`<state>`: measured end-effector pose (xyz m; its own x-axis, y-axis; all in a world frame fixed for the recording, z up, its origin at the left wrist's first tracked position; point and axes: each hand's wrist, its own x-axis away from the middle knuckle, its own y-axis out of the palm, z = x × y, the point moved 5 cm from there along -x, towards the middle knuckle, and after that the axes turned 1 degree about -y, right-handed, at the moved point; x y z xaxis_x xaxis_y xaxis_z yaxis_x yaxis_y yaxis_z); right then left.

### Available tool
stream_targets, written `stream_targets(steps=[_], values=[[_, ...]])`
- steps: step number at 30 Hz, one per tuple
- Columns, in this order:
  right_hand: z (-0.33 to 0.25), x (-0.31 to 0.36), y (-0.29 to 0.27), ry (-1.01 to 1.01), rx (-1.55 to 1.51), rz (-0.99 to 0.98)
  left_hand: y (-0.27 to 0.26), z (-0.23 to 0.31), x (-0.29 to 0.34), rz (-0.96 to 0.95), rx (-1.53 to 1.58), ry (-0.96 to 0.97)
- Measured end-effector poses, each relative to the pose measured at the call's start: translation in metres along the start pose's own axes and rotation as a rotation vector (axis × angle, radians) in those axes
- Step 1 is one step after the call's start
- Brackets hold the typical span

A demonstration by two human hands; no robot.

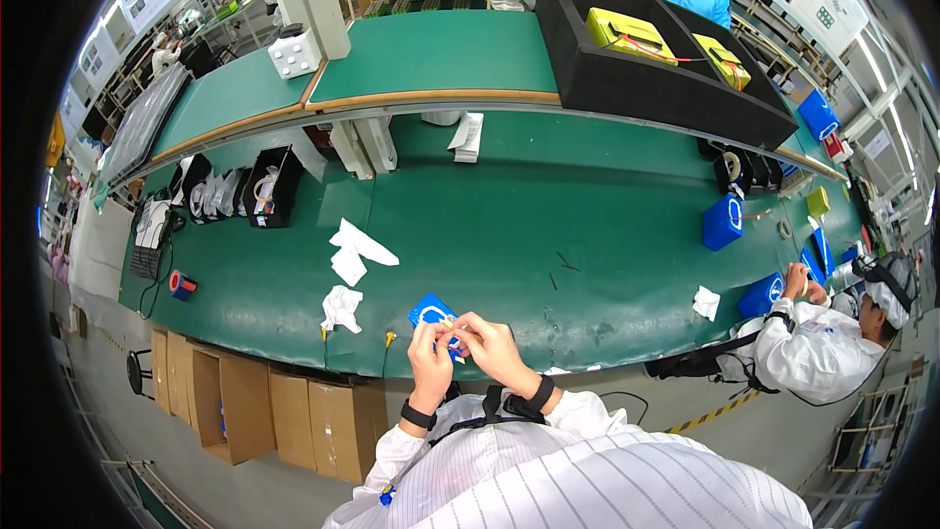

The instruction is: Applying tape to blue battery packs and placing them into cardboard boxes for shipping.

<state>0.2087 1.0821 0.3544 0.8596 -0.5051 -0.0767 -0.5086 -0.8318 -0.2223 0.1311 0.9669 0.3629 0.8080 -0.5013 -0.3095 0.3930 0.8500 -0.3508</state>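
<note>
A blue block-like pack (428, 308) with a white looped marking lies at the near edge of the green bench, partly hidden by my hands. Over its near end, the fingers of my left hand (427, 368) are closed in a pinch. My right hand (496, 353) meets it from the right, thumb and fingers also pinched. A small pale yellowish bit shows between the fingertips, too small to name. To the left of the pack lie a crumpled white paper (341, 309) and a yellow connector (390, 339) at the bench edge.
White paper pieces (350, 260) and a red-and-blue tape roll (182, 285) lie leftward, with black bins (274, 188) behind. A raised shelf (441, 54) carries a black divided box (666, 88). At right, a co-worker (813, 343) handles blue packs. Cardboard boxes (235, 402) stand below.
</note>
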Motion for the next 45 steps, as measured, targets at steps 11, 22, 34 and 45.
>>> stream_targets(steps=[11, 22, 34, 45], values=[[-0.011, -0.003, -0.007, 0.033, -0.195, -0.041, 0.007, -0.014, 0.007, 0.052, 0.360, -0.270], [0.001, -0.007, -0.009, -0.039, -0.166, -0.101, 0.005, -0.023, 0.010, 0.030, 0.360, -0.314], [0.001, -0.006, -0.008, -0.044, -0.201, -0.083, 0.009, -0.024, 0.012, -0.002, 0.376, -0.285], [0.005, -0.005, -0.012, 0.060, -0.510, -0.108, 0.012, -0.006, 0.010, -0.101, 0.116, -0.215]])
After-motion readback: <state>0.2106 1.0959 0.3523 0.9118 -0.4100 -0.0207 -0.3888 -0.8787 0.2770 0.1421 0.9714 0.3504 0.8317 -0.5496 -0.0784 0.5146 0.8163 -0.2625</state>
